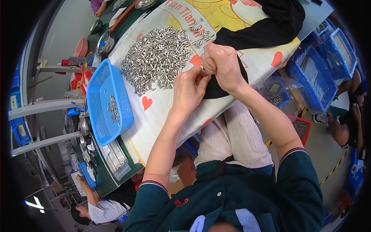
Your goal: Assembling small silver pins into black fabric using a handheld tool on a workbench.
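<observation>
My left hand (188, 89) is closed in a pinch at the table's near side, its fingertips almost meeting my right hand (223, 65). That right hand is curled into a fist, thumb and fingers pressed together. Whatever lies between the fingers is too small and hidden to name. Under both hands is a piece of black cloth (215, 89). To their left spreads a large heap of small silvery metal pins (156, 58). A looser cluster of the same pins (201, 35) lies just beyond my right hand.
A blue plastic basket (125, 102) with a few pins stands left on the patterned tablecloth (145, 121). Black fabric (266, 33) covers the far right. Blue crates (311, 81) and a red bin (308, 133) stand right. Metal bowls (103, 41) sit far left. Other people work nearby.
</observation>
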A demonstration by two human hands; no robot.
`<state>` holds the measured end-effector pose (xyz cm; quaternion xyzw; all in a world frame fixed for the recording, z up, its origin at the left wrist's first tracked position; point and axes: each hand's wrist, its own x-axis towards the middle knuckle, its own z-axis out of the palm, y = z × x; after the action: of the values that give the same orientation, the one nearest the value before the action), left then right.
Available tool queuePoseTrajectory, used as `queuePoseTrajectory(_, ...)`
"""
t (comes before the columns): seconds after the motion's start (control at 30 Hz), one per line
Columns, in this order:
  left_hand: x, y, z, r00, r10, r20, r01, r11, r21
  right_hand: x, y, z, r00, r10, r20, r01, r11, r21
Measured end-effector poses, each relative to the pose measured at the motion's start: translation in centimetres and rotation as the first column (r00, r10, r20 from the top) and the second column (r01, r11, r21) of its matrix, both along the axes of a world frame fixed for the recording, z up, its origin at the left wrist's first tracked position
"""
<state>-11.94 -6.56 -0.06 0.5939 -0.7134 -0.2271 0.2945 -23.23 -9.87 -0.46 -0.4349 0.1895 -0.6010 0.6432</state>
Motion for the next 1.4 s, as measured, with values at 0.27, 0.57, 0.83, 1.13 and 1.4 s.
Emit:
queuePoseTrajectory(0.27, 1.1, 0.1, 0.1, 0.783, 0.1, -0.613, 0.063, 0.969, 0.238, -0.8, -0.7, 0.6, 0.994, 0.093, 0.048, -0.095, 0.995, 0.024)
queuePoseTrajectory(0.57, 3.0, -0.6, -0.5, 0.154, 0.339, -0.928, 0.45, 0.812, 0.371, -1.0, -0.9, 0.5, 0.992, 0.108, 0.06, -0.114, 0.988, 0.102)
queuePoseTrajectory(0.83, 2.7, -0.7, -0.5, 0.144, 0.379, -0.914, 0.391, 0.827, 0.405, -1.1, -1.1, 0.2, 0.985, 0.108, 0.138, -0.122, 0.987, 0.102)
queuePoseTrajectory(1.13, 2.1, -0.6, 1.0, 0.209, 0.391, -0.896, 0.263, 0.86, 0.437, -1.2, -1.0, 0.1, 0.984, 0.097, 0.147, -0.113, 0.988, 0.102)
queuePoseTrajectory(1.4, 2.0, -5.0, 1.5, 0.994, 0.091, -0.059, -0.092, 0.996, -0.016, -1.4, -1.2, 0.1, 0.978, 0.124, 0.167, -0.141, 0.985, 0.099)
